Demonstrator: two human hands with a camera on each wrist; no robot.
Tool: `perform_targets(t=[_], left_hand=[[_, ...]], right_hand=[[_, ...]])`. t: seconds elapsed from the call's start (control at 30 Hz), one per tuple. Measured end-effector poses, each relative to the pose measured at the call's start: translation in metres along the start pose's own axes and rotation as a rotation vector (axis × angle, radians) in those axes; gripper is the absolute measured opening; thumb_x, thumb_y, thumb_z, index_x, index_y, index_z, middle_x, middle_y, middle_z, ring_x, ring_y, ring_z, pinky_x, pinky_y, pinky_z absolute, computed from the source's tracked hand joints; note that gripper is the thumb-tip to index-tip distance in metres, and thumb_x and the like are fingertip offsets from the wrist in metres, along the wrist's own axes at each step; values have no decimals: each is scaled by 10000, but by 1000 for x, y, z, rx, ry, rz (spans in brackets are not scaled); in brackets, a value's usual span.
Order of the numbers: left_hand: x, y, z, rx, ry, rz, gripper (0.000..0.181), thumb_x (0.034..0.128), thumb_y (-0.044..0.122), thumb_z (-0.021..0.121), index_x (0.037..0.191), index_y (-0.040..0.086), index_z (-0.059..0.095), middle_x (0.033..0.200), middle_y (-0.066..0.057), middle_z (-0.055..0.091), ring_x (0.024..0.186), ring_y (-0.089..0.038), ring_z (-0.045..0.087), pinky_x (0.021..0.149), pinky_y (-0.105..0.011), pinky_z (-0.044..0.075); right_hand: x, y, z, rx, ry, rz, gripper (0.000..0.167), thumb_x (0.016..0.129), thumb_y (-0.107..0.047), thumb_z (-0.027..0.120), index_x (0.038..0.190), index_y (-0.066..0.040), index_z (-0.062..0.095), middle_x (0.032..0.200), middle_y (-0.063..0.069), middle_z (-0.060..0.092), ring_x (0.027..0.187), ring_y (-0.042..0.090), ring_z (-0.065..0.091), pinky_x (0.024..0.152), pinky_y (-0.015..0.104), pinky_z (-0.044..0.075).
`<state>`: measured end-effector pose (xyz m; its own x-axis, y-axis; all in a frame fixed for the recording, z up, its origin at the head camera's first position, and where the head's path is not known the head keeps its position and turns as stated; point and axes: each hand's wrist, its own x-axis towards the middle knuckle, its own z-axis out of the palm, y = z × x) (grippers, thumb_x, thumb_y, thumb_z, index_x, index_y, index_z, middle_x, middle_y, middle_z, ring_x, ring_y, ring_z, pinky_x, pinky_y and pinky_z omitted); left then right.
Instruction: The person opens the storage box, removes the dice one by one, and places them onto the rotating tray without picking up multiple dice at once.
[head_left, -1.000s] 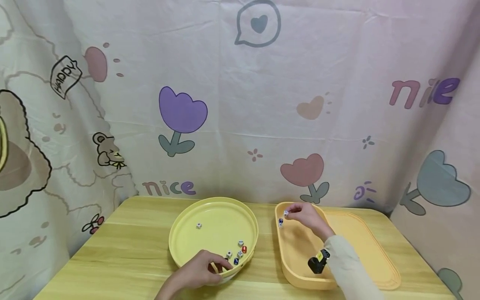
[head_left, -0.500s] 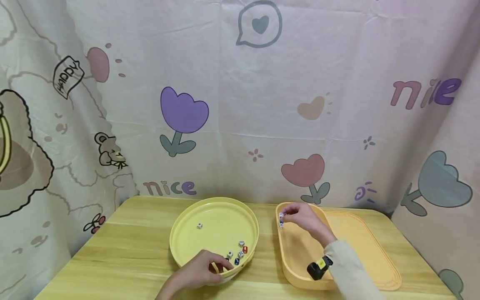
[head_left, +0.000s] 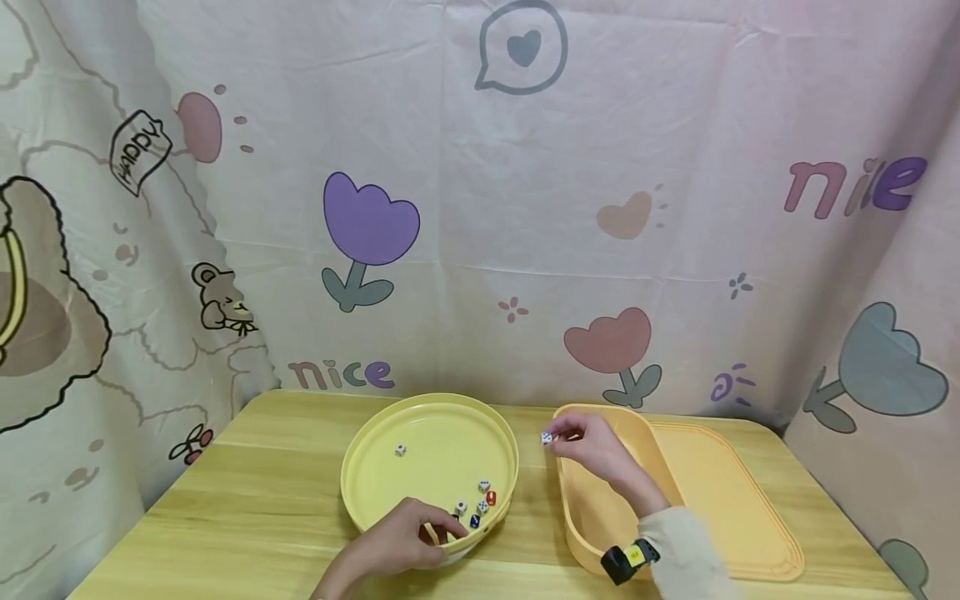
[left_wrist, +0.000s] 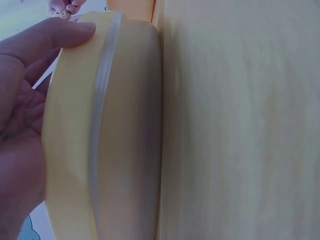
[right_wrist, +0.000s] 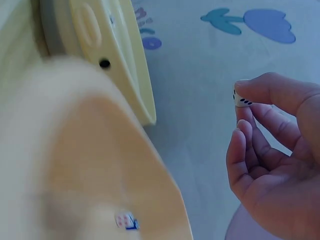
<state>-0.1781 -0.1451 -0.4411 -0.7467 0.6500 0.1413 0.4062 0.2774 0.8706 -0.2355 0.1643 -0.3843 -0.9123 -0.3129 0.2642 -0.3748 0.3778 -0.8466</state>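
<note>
My right hand (head_left: pixel 592 446) pinches a white die (head_left: pixel 546 438) between thumb and fingertips, above the left rim of the orange bin (head_left: pixel 573 533). The same white die (right_wrist: pixel 242 100) shows dark pips in the right wrist view. Inside the bin, that view shows a white die (right_wrist: pixel 121 220) beside a blue die (right_wrist: pixel 133 224). My left hand (head_left: pixel 401 537) grips the near rim of a round yellow tray (head_left: pixel 420 417), thumb outside and fingers inside. On the tray's right side lie several white dice, a red die (head_left: pixel 491 498) and a blue die (head_left: pixel 475 522).
A lone white die (head_left: pixel 401 450) sits toward the tray's left. An orange lid (head_left: pixel 738 500) lies flat to the right of the bin. The wooden table (head_left: pixel 232 492) meets a printed curtain (head_left: pixel 465 208) at its back edge.
My right hand has carried the white die leftward and slightly nearer, from above the bin's inside to its left rim. My left hand keeps its grip on the tray.
</note>
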Motion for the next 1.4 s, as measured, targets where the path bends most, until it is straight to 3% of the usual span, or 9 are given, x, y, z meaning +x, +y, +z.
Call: perform_targets(t=[0.43, 0.63, 1.23, 1.4], left_hand=[[2, -3, 2, 5, -9, 18, 256, 771, -43, 681, 1004, 42, 747, 879, 92, 654, 776, -28, 574, 683, -234, 531], [3, -2, 3, 3, -13, 7, 254, 773, -39, 684, 1003, 46, 748, 872, 93, 649, 780, -30, 573, 682, -231, 529], [2, -2, -1, 46, -10, 19, 259, 770, -23, 696, 1010, 60, 747, 869, 105, 648, 774, -25, 574, 678, -233, 530], [2, -2, -1, 49, -10, 27, 271, 760, -31, 694, 1010, 57, 747, 855, 107, 645, 765, -24, 573, 669, -234, 531]], right_hand=[[-8, -10, 53, 5, 105, 14, 130, 772, 12, 737, 890, -12, 687, 807, 22, 633, 751, 162, 564, 673, 260, 498], [-9, -6, 67, 7, 105, 1, 132, 769, 9, 732, 885, -15, 673, 804, 18, 620, 756, 149, 561, 702, 261, 505], [-6, -6, 73, -56, 108, -11, 141, 762, 7, 739, 874, -22, 658, 815, 18, 603, 771, 170, 548, 714, 274, 511], [-6, -4, 73, -44, 103, -27, 196, 793, -4, 729, 976, 36, 672, 927, 119, 647, 857, 277, 592, 744, 290, 525]])
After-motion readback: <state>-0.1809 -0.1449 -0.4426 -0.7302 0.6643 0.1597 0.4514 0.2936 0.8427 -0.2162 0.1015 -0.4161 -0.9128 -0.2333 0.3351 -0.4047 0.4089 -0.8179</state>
